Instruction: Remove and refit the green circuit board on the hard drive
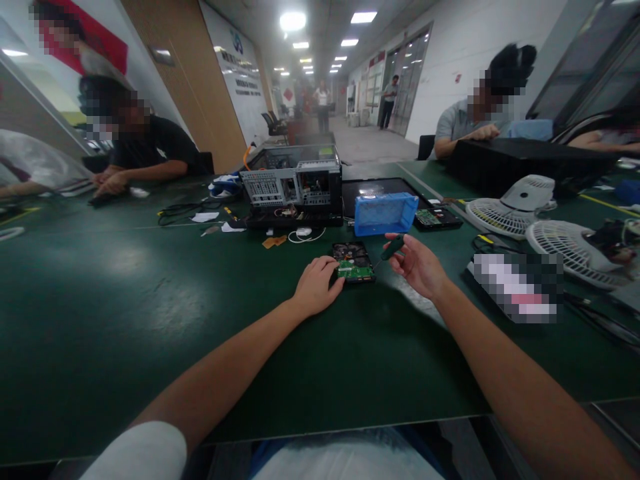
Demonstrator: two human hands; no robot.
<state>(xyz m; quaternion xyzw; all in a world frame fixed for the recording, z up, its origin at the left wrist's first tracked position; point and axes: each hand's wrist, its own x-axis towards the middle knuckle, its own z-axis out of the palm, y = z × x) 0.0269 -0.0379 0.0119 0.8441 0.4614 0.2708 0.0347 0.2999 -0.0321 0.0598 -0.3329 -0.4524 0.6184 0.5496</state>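
The left hand point(316, 288) clasps a black, green-boarded hard drive point(354, 260) while the right hand point(419, 268) pinches a screwdriver point(393, 247).

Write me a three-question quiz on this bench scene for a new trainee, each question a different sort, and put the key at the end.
1. True or false: the left hand touches the hard drive.
2. What is the right hand holding?
3. Fill in the blank: as the camera sees it, the blue bin is to the ____ of the open computer case.

Key:
1. True.
2. A screwdriver with a dark green handle.
3. Right.
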